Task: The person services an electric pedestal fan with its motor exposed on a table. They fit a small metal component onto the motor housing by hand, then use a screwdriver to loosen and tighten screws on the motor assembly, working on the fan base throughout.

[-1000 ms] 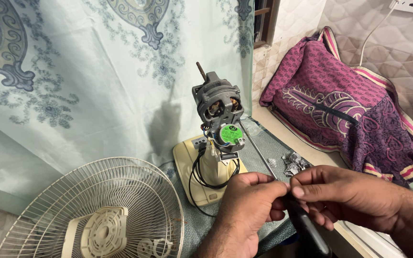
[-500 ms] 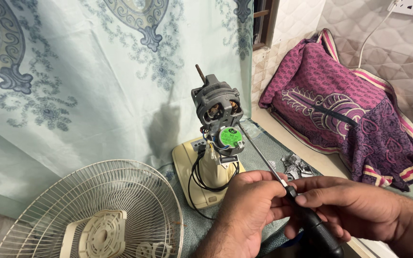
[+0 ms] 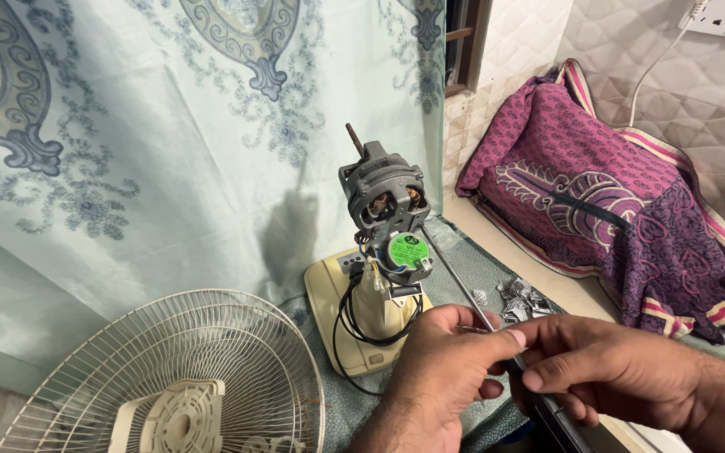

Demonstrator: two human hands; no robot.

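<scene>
The fan motor [image 3: 383, 197] sits atop its stand, which rises from the base [image 3: 337, 310] at the middle of the bench [image 3: 581, 294]. The curtain [image 3: 169, 143] hangs behind the motor and to its left. The fan guard [image 3: 169, 377] lies left of the base, nearer the viewer. The left hand [image 3: 446, 369] and right hand [image 3: 614, 377] meet in front of the base, right hand to the right. The screwdriver [image 3: 463, 285] runs between them, its shaft reaching up to the motor. Loose metal parts [image 3: 518, 298] lie right of the shaft. The covered object [image 3: 606, 193] stands at the right, against the wall.
</scene>
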